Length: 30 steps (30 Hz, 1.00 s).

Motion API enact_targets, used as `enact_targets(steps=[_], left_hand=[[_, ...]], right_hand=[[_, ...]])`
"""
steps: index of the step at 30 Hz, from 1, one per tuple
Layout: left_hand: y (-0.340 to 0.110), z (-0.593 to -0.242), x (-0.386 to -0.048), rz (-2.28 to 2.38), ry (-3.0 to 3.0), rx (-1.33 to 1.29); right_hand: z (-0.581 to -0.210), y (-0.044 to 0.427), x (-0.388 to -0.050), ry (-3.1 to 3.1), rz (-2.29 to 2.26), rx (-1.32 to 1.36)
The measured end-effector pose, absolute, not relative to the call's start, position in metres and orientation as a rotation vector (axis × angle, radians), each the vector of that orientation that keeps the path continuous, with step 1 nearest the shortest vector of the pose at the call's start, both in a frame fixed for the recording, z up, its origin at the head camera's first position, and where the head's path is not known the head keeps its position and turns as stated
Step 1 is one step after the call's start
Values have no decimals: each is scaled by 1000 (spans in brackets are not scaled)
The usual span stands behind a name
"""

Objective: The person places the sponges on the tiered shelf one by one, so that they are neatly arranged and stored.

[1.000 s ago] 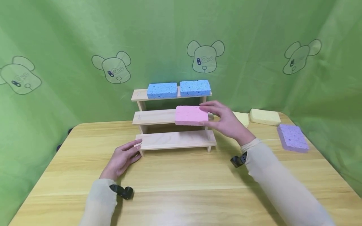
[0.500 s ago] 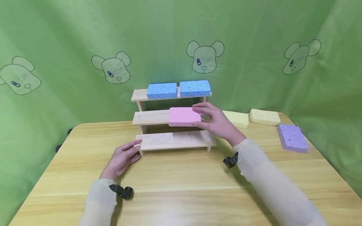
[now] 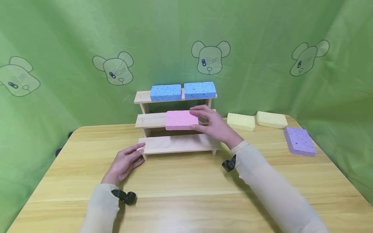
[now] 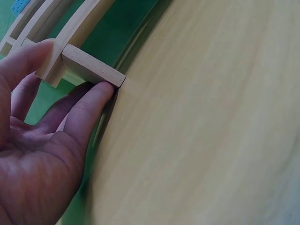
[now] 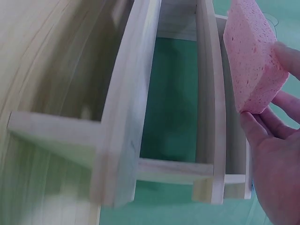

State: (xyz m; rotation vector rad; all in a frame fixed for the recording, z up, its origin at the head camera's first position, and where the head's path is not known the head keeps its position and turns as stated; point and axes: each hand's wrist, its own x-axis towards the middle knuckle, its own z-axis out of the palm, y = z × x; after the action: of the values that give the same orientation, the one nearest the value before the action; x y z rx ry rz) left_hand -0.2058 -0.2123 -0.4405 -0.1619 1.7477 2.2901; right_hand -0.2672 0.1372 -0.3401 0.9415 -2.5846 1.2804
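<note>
My right hand grips the right end of a pink sponge, thumb in front and fingers over the back edge. That sponge is at the middle tier of a three-tier wooden shelf; in the right wrist view the sponge is tilted, and whether it touches the board is unclear. At the left end of the bottom tier my left hand holds the board's edge. In the left wrist view its fingertips touch the shelf's leg. Two blue sponges lie side by side on the top tier.
Right of the shelf, two pale yellow sponges lie on the wooden table. A purple sponge sits farther right, near the table's edge. Behind everything hangs a green curtain printed with mouse-like heads.
My right hand has carried the pink sponge leftward along the middle tier, uncovering the nearer yellow sponge. The left hand keeps its place on the shelf.
</note>
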Motion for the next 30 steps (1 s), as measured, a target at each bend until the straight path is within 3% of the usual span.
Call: enact_targets(steps=[15, 30], left_hand=[[-211, -440, -206, 2287, 1750, -161], [-212, -438, -203, 2282, 1751, -170]], right_hand=[[-347, 114, -276, -2579, 1491, 931], [-349, 91, -282, -2613, 1412, 932]])
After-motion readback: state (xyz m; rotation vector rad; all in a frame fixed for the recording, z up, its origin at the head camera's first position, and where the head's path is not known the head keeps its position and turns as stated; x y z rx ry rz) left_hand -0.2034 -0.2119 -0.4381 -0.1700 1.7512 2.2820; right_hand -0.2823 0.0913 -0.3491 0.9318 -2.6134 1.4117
